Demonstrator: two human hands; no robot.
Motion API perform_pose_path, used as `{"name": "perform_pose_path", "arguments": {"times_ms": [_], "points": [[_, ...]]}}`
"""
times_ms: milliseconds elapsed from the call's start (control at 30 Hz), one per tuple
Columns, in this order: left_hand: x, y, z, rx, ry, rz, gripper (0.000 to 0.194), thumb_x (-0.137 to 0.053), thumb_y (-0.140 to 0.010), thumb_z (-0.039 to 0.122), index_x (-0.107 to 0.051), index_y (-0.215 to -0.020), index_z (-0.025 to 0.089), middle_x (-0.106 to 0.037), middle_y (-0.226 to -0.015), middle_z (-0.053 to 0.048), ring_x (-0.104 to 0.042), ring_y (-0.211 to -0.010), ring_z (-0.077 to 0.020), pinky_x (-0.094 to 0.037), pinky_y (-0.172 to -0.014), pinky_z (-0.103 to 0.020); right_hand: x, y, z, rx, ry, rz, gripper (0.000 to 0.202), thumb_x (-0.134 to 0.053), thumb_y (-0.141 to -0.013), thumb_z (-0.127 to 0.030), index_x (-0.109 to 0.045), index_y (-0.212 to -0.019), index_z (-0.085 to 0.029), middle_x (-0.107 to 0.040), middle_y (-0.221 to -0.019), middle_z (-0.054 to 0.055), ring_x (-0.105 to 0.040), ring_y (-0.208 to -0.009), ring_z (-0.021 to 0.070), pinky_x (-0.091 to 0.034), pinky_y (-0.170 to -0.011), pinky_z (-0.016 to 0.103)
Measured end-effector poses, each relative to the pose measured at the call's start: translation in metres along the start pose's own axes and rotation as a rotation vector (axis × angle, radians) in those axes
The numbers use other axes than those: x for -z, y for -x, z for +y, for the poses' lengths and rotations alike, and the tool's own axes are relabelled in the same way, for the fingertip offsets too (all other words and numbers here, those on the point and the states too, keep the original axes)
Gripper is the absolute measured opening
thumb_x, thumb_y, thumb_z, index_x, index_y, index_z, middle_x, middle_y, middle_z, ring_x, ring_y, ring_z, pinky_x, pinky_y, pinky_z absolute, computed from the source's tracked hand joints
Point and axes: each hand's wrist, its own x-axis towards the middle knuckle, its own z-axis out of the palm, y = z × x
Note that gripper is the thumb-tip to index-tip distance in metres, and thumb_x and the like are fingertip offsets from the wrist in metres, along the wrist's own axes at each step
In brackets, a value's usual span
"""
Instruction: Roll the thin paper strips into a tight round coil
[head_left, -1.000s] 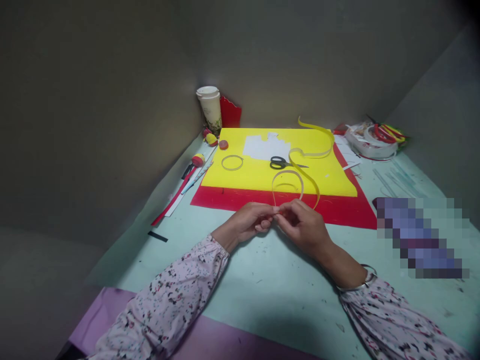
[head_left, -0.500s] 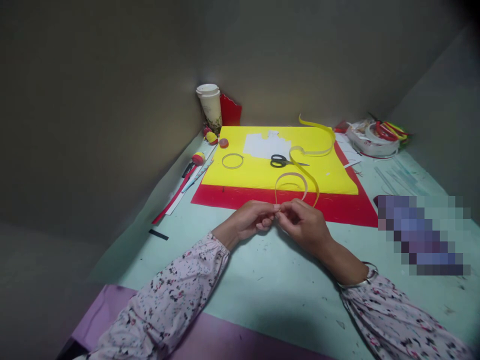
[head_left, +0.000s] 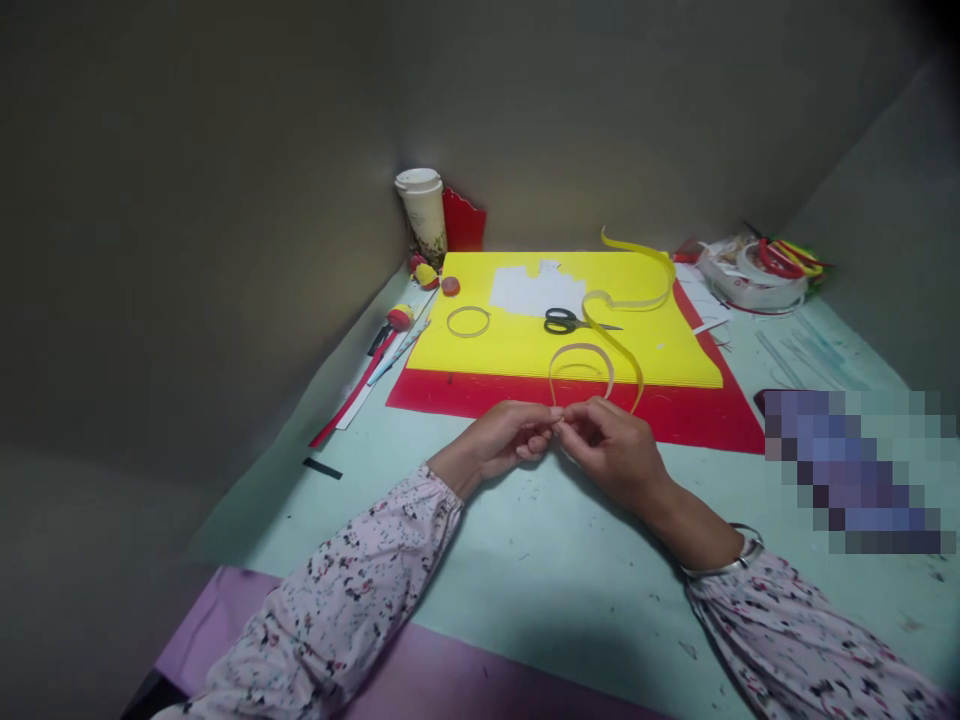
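Note:
My left hand and my right hand meet fingertip to fingertip over the near edge of the red sheet. Both are closed in a pinch on a narrow yellow paper strip, which bends into an upright loop beyond the fingers. Its pinched part is hidden by the fingertips. A long curling yellow tail runs from behind my right hand across the yellow sheet. Black-handled scissors lie on that sheet, left of the tail. Farther left rests a small closed paper ring.
White paper pieces and a round red item lie on the yellow sheet. A lidded cup stands at the back left. Red and white strips lie at left. A cluttered plastic container sits back right, a blurred-out object nearer.
The view has shifted slightly, so the things on the table appear a little farther right. Both hands keep the same pinch on the paper strip, with its loop hardly altered.

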Motion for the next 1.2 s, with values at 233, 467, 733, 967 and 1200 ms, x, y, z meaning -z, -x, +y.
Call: {"name": "perform_pose_path", "arguments": {"times_ms": [233, 467, 733, 967, 1200], "points": [[-0.0002, -0.0006, -0.0006, -0.02, -0.015, 0.02, 0.023, -0.072, -0.077, 0.025, -0.055, -0.066, 0.014, -0.041, -0.056, 0.005, -0.034, -0.046, -0.0032, -0.017, -0.042, -0.019, 0.0011, -0.001, -0.0014, -0.034, 0.006, -0.015, 0.01, -0.065, -0.091, -0.028, -0.066, -0.087, -0.019, -0.063, -0.072, 0.001, -0.057, -0.06, 0.0131, -0.045, -0.055, 0.025], [-0.0003, -0.0006, -0.0004, -0.007, -0.008, 0.025, 0.022, -0.072, -0.076, 0.026, -0.057, -0.068, 0.013, -0.044, -0.055, 0.004, -0.036, -0.046, -0.0037, -0.017, -0.042, -0.019, 0.0004, 0.0004, 0.0003, 0.003, 0.027, -0.017, 0.009, -0.062, -0.092, -0.025, -0.067, -0.087, -0.018, -0.065, -0.072, 0.002, -0.058, -0.061, 0.0131, -0.044, -0.056, 0.025], [-0.0013, -0.0003, -0.0001, -0.003, -0.019, 0.041, 0.02, -0.072, -0.075, 0.025, -0.058, -0.068, 0.013, -0.044, -0.055, 0.004, -0.036, -0.047, -0.0037, -0.017, -0.042, -0.019, 0.0012, 0.0003, 0.0006, 0.027, 0.025, -0.03, 0.011, -0.06, -0.092, -0.024, -0.068, -0.09, -0.018, -0.066, -0.073, 0.002, -0.058, -0.061, 0.0134, -0.044, -0.056, 0.025], [-0.0024, 0.0002, -0.0009, -0.026, -0.031, 0.051, 0.022, -0.071, -0.076, 0.026, -0.055, -0.066, 0.014, -0.042, -0.054, 0.005, -0.035, -0.045, -0.0038, -0.018, -0.042, -0.02, 0.0015, -0.0006, 0.0012, -0.012, 0.025, -0.014, 0.011, -0.064, -0.092, -0.029, -0.067, -0.089, -0.019, -0.063, -0.072, 0.001, -0.057, -0.06, 0.013, -0.044, -0.055, 0.025], [-0.0003, -0.0006, -0.0017, -0.015, -0.035, 0.035, 0.021, -0.071, -0.077, 0.026, -0.058, -0.068, 0.013, -0.045, -0.055, 0.003, -0.037, -0.047, -0.0043, -0.019, -0.043, -0.019, 0.0008, 0.0001, 0.0033, -0.008, 0.008, -0.04, 0.01, -0.061, -0.092, -0.027, -0.068, -0.09, -0.02, -0.066, -0.073, 0.002, -0.059, -0.062, 0.0141, -0.046, -0.057, 0.025]]}}
